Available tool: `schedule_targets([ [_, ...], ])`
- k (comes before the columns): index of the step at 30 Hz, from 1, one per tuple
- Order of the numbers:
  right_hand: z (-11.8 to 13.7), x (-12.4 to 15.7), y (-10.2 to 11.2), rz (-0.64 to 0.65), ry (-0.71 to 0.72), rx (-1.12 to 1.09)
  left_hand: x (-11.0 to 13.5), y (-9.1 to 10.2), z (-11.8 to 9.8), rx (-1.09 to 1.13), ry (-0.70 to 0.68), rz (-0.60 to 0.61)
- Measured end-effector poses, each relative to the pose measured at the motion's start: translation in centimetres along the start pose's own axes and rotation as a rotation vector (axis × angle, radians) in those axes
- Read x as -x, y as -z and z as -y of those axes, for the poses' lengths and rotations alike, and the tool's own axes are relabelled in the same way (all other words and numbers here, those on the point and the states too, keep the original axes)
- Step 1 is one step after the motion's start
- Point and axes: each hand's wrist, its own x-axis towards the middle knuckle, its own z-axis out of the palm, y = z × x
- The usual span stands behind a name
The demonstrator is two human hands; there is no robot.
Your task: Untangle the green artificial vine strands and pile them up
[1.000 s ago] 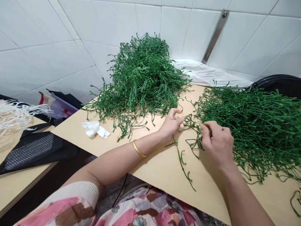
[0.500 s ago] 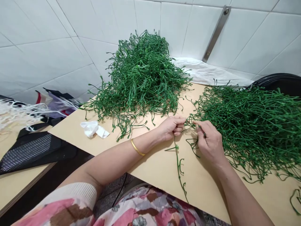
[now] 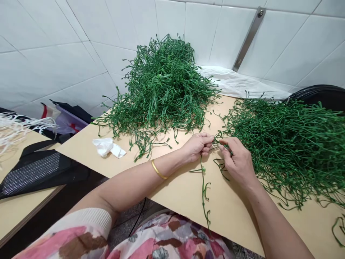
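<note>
Fingers (image 3: 207, 140) on the left hand (image 3: 197, 147) are closed in a pinch on some little green stems (image 3: 216, 137). Just to the right, the right hand (image 3: 238, 160) has its thumb and first finger bent close to the same stems, but the spot is too small to tell if they grip. Nearest of all are the person's clothes (image 3: 172, 237), with pink and brown patches, and a white sleeve cuff (image 3: 94, 217) on the left. One gold bangle (image 3: 158, 169) is on the left wrist. From under the left hand, a long green strand (image 3: 203, 194) runs down to the near edge of the tan desk (image 3: 183, 194). Far over to the right, near the edge, lies a small green loop (image 3: 336, 232). Away to the left is another desk (image 3: 16, 212), with a black mesh bag (image 3: 35, 172) and some white strings (image 3: 21, 127) on it. Some crumpled white paper (image 3: 106, 146) lies left of the hands. Behind the right hand is a big green pile (image 3: 291, 144). Farther back, in the middle, a taller green heap (image 3: 164, 86) sits by the wall (image 3: 107, 21). White cloth (image 3: 239, 82) lies along the wall, and a metal bar (image 3: 248, 41) is fixed above it.
</note>
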Motion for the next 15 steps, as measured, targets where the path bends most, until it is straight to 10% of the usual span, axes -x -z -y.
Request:
schedule_targets([
  [15,0.01,-0.31,0.61,0.135,-0.283,-0.321,0.31,0.01,0.14,-0.241,-0.110,0.033],
])
